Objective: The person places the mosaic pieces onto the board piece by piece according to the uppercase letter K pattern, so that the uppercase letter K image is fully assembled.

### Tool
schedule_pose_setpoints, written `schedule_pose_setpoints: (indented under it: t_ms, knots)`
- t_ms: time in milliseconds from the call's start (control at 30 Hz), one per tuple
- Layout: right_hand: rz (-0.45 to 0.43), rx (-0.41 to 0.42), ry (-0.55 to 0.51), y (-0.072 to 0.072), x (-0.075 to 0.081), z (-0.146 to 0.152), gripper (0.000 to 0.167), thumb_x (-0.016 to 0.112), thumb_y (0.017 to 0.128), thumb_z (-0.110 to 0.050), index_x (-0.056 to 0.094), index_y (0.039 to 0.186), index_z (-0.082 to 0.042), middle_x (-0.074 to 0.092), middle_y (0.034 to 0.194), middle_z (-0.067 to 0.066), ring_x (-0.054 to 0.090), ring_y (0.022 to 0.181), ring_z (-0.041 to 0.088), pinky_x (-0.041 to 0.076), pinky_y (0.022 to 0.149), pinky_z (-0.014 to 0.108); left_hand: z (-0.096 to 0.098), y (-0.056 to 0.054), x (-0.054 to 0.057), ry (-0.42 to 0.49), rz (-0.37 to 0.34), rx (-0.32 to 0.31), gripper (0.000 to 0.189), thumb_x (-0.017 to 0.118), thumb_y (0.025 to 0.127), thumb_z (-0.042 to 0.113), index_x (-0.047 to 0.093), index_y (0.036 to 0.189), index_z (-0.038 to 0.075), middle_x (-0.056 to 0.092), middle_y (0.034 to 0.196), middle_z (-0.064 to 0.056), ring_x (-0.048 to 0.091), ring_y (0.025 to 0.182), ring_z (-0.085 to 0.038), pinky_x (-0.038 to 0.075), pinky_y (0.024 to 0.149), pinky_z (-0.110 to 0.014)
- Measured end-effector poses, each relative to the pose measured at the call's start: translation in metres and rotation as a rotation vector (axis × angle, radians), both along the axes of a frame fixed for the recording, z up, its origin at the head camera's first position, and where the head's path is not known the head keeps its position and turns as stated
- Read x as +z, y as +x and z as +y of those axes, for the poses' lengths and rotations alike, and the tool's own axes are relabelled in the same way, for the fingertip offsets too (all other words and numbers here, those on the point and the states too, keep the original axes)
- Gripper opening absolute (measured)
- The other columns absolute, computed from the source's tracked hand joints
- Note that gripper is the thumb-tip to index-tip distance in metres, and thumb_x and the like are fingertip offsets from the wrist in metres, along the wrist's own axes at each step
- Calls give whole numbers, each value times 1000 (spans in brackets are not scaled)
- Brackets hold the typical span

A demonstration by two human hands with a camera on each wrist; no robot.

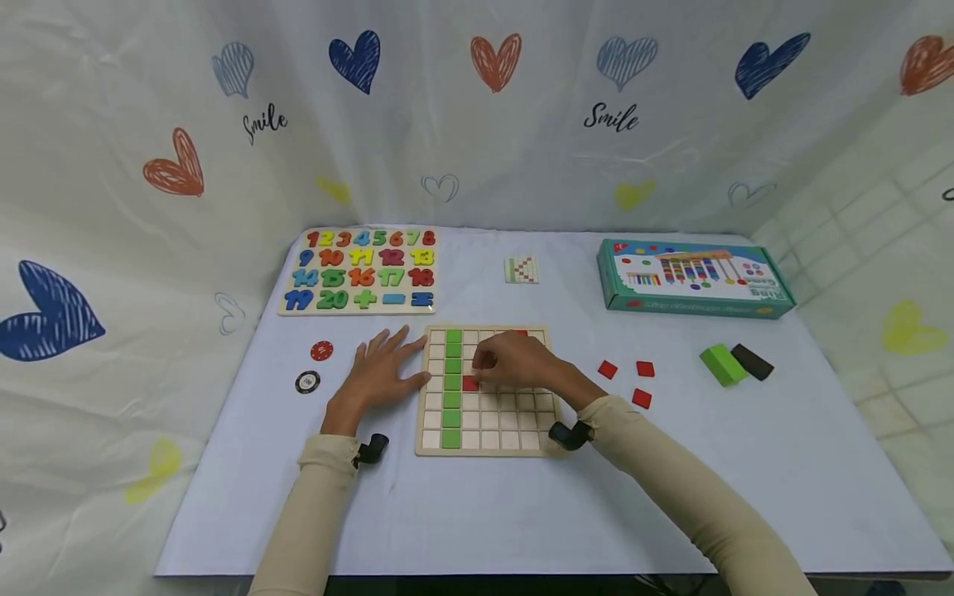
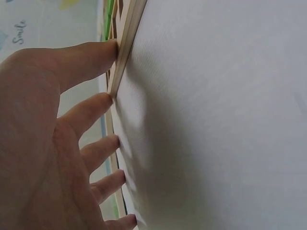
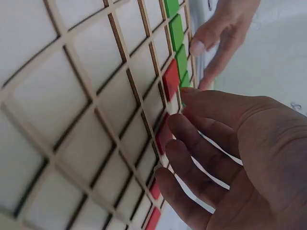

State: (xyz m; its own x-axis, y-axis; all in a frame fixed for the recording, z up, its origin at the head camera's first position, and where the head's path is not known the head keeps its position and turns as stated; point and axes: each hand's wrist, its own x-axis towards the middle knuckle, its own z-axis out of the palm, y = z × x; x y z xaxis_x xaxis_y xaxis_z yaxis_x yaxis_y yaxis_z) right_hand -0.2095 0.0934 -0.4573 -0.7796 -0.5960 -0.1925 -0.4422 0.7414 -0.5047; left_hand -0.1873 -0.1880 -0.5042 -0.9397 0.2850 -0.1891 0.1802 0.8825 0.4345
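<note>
A wooden grid board point(image 1: 421, 414) holds white squares, a column of green tiles point(image 1: 451, 399) and some red tiles. My left hand point(image 1: 378, 377) lies spread at the board's left side, thumb and index fingertips at its edge. Over the upper middle of the grid is my right hand point(image 1: 517, 362), its fingers loosely bent. Its thumb tip is close to a red tile point(image 1: 469, 383) beside the green column. Below the right fingers, the right wrist view shows another red tile point(image 3: 164, 134). Nothing shows between the thumb and the partly hidden index finger.
Loose red tiles point(image 1: 645, 368) lie right of the board, with a green block point(image 1: 723, 365) and a black block point(image 1: 753, 362) farther right. Behind stand a number puzzle point(image 1: 354, 277), a small pattern card point(image 1: 522, 270) and a boxed toy point(image 1: 696, 279). Two round chips point(image 1: 307, 382) lie left.
</note>
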Motion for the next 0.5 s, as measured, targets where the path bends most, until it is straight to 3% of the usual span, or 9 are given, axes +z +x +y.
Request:
schedule_pose_setpoints:
  t_ms: [233,500]
  knots:
    - [43,-84,-37,-4,19,60,23,78,97,-21,78,116,-9,76,103,3,69,94,20,58,78,38,2,2,2,7,-6,-3,75,65,100,53,39,166,27,20,178,-9,9,163,-42,4,127,-71]
    - [-82,-205,99,0,38,159,38,78,97,-19,71,131,-5,71,124,16,66,110,34,62,82,44,2,2,3,8,-16,-7,76,65,101,52,38,167,27,19,178,-10,7,163,-43,3,127,-72]
